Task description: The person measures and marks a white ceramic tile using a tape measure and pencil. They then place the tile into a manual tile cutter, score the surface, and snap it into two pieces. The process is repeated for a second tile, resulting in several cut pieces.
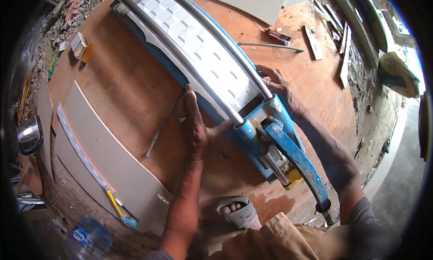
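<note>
A blue manual tile cutter [167,66] with two steel rails lies slantwise on a brown board. Under the rails sits a white tile [194,41] with a raised block pattern. My left hand [195,125] rests against the cutter's left edge, fingers stretched out and thumb spread toward the tile. On the other side my right hand [282,88] touches the right edge near the rail end, fingers apart and partly bent, some of them hidden. The cutter's blue lever handle [297,163] points back toward me beside my right forearm, with neither hand on it.
At left lie a large tile [103,147], a long straightedge [79,145] and a yellow tape measure [115,203]. A water bottle [88,237] stands lower left. A thin rod [270,47] and tile offcuts [313,43] lie at upper right. My sandalled foot [239,212] is near the cutter.
</note>
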Demonstrator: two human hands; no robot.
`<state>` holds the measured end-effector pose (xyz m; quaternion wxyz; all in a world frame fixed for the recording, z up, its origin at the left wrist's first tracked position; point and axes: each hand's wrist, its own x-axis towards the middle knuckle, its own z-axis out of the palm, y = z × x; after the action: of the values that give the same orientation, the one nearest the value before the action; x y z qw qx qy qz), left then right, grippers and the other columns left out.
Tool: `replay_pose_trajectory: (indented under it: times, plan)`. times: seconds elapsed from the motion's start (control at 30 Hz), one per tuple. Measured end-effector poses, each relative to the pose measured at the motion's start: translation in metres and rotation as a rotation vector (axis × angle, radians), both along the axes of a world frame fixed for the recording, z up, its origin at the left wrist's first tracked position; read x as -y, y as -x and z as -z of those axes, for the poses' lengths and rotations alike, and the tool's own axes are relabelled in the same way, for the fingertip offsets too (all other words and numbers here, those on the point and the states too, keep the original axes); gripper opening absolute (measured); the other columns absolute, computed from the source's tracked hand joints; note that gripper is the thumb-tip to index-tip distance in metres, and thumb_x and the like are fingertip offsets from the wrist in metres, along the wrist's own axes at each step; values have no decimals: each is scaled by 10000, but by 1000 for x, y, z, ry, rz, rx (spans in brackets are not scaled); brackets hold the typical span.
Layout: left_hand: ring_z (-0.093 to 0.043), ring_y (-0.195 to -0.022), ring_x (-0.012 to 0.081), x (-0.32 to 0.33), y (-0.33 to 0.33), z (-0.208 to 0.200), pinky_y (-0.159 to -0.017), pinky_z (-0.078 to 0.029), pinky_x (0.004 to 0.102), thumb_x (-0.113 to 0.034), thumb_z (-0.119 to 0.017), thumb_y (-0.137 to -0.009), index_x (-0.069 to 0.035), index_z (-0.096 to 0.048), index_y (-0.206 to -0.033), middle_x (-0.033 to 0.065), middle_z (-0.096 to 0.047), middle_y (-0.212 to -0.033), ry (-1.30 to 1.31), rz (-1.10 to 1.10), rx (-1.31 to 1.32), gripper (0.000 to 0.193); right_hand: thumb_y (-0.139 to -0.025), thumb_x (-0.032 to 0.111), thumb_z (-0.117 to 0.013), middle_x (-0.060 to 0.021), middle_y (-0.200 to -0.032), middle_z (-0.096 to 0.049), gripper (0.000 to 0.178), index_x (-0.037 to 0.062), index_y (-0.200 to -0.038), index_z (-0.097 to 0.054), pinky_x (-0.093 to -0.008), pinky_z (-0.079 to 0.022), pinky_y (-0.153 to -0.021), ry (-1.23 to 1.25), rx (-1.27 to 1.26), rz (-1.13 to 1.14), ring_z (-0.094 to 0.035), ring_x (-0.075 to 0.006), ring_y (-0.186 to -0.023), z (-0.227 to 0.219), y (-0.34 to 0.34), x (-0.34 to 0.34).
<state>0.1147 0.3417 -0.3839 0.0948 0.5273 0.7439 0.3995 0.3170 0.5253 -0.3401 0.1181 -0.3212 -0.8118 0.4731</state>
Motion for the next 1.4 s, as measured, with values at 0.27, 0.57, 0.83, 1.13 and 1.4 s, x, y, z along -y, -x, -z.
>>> replay_pose_trajectory:
  times: [0.27,0.57,0.83,1.13,1.4]
  plan:
    - [-340,-1412,416,0,1,2,-1159,-315,487,-612,-836,-659,69,-232,-1510,262,-320,-1553,50,1,-41,1246,-936,255,-620,-157,-1422,-482,458,196,-1388,-582,-449,-415,-1079,48,9,17,-479,-346,-1270,-2,0,-2]
    - [-386,-1352,441,-3,1,-5,-1122,-328,529,-581,-846,-645,62,-275,-1492,265,-362,-1521,37,-20,-88,1207,-967,238,-580,-179,-1420,-481,419,179,-1381,-589,-452,-431,-1066,-29,16,-34,-494,-341,-1264,0,-1,-2]
    - [-394,-1365,432,-3,2,1,-1122,-346,511,-628,-806,-672,47,-277,-1487,266,-366,-1515,-10,-15,-72,1183,-958,347,-641,-160,-1536,-404,599,135,-1483,-447,-478,-430,-1088,29,454,67,-434,-330,-1383,-117,-62,8]
    - [-396,-1348,443,-5,1,-10,-1100,-350,560,-569,-813,-692,-7,-377,-1405,276,-378,-1481,-89,-29,-32,1006,-911,214,-687,-126,-1046,-681,460,26,-1312,-563,-374,-489,-836,699,977,566,-642,-226,-973,-254,-199,223]
    - [-406,-1338,449,-11,-3,-18,-1097,-355,560,-568,-798,-669,13,-450,-1292,283,-401,-1452,-38,-38,28,921,-858,31,-650,-153,-903,-672,394,30,-1248,-594,-376,-510,-743,-49,779,611,-662,-325,-810,-236,-158,254]
